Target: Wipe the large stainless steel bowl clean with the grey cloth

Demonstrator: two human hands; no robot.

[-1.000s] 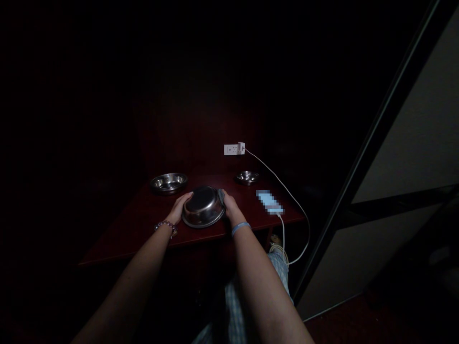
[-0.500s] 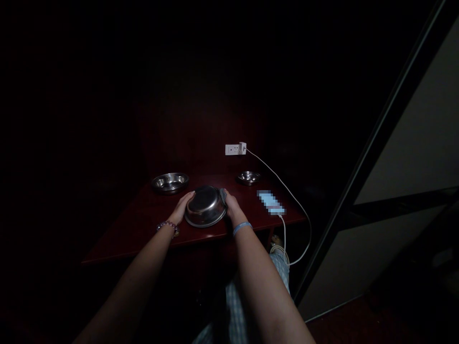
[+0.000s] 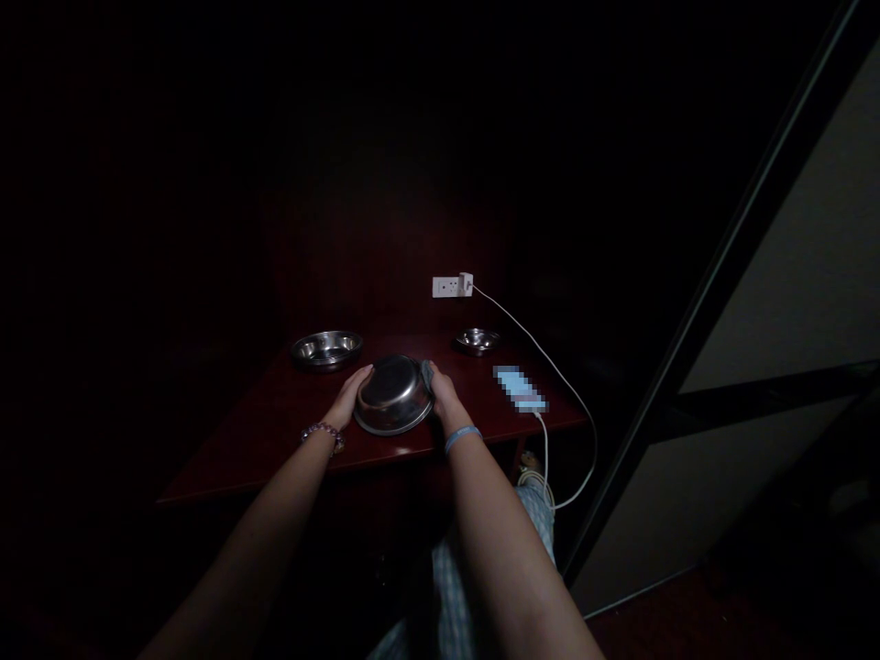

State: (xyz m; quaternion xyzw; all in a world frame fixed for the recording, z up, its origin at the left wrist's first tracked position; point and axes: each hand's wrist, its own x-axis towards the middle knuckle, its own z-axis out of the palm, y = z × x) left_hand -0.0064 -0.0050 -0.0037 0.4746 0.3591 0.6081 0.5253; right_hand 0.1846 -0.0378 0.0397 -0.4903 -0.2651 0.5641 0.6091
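Observation:
A shiny metal bowl [image 3: 394, 396] is turned bottom up and tilted, over the front part of the dark red table [image 3: 254, 431]. My left hand [image 3: 349, 396] grips its left side, fingers along the wall. On the opposite side my right hand [image 3: 444, 392] presses a small grey-blue cloth [image 3: 427, 374] against the bowl's wall. Part of the cloth is hidden by my fingers. Whether the bowl's rim touches the table I cannot tell.
At the back left stands a wider metal bowl [image 3: 326, 350], and at the back right a small one [image 3: 477, 342]. A phone with a blurred screen [image 3: 519, 389] lies to the right, its white cable [image 3: 550, 357] running to a wall socket [image 3: 446, 287]. A panelled partition [image 3: 770, 302] rises at right.
Almost nothing differs. My right hand and the cloth have shifted very slightly against the bowl, which stays in the same place.

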